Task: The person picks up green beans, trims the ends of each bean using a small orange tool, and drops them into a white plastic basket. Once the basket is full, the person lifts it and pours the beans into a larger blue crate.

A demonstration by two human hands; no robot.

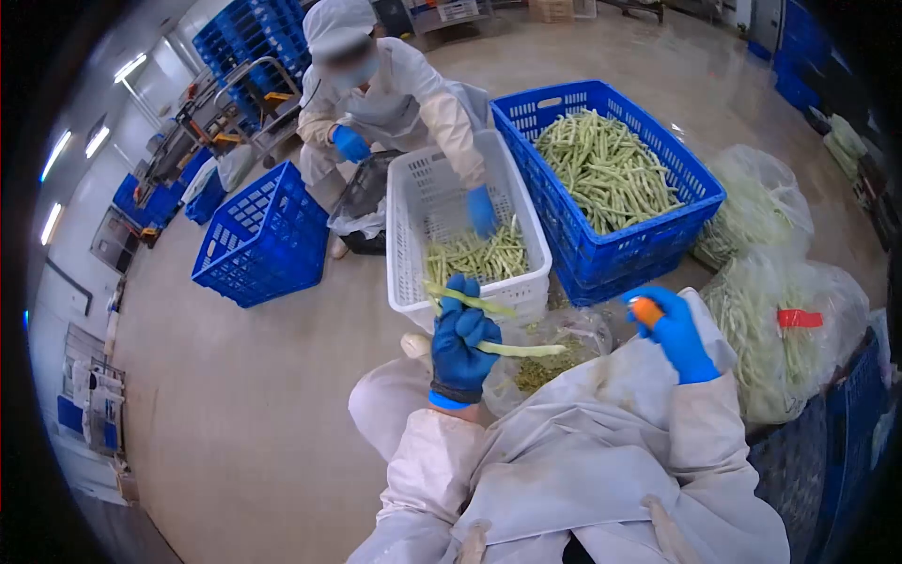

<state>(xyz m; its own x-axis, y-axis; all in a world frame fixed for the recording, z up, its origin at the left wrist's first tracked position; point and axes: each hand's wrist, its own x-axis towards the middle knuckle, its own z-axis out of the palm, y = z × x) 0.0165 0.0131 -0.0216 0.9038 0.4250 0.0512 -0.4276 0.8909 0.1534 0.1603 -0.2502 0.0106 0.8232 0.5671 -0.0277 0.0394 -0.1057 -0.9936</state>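
Head: left hand (460, 343) grips beans (526, 351), right hand (680, 336) orange object (646, 311); white crate (398, 230) beyond.

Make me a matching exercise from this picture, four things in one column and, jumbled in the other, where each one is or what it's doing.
Column one
1. The wearer's left hand
2. The wearer's right hand
3. The white crate
4. The red strip

Column two
A. Grips an orange object
B. Has the co-worker's gloved hand reaching inside
C. Lies across a clear bag at the right
D. Holds long green bean pods

Right pairs: 1-D, 2-A, 3-B, 4-C.
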